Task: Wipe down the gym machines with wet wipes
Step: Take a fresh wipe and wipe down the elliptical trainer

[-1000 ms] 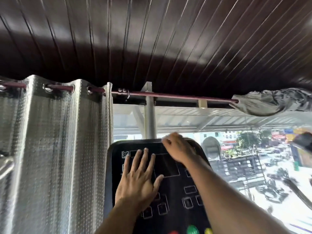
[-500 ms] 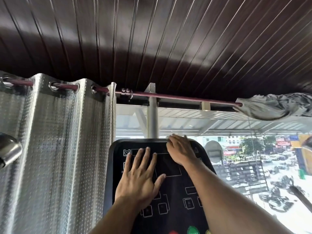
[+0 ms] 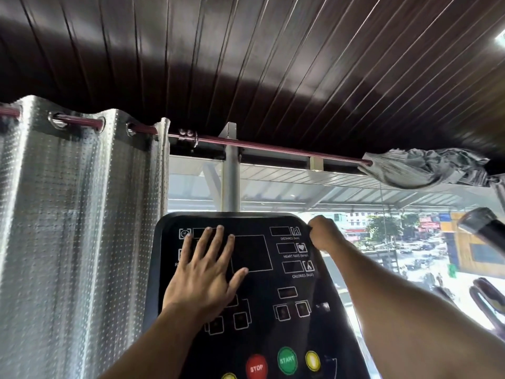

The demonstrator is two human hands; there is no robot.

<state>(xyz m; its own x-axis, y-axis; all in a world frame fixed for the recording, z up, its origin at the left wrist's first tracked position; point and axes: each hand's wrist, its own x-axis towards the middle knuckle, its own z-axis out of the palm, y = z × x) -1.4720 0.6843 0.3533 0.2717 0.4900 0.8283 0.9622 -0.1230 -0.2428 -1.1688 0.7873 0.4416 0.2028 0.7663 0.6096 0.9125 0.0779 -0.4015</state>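
Far left of my left hand: silver dotted curtain [image 3: 79, 214] hanging on a maroon rod [image 3: 273, 147] by metal eyelets. Rod runs right, above both hands, to a bunched grey cloth [image 3: 426, 168] wrapped on its far end.

My left hand [image 3: 203, 272] lies flat on the black machine console [image 3: 273, 310], fingers straight and spread, grip wide, holding nothing. Fingertips [image 3: 220, 228] sit at the top-left display boxes; thumb points right, touching the lower edge of the blank central screen [image 3: 251, 253].

Right of that hand: small readouts labelled DISTANCE, HEART RATE, CALORIES. Below the hand, toward me: red STOP button [image 3: 256, 367], green START button [image 3: 287, 360], yellow button [image 3: 312, 361] just beside START.

My right hand [image 3: 323, 232] is at the console's upper-right edge, fingers curled tight, knuckles toward me. Grip narrow, pinched at the console rim. Wet wipe: can't see it; cannot tell if it's inside that fist.

Behind the console, between the hands: a grey vertical post [image 3: 231, 181]. Right of the right hand: window with a bright street and buildings outside, a dark blurred handle [image 3: 481, 225] near the right edge. Dark slatted ceiling [image 3: 273, 64] overhead.
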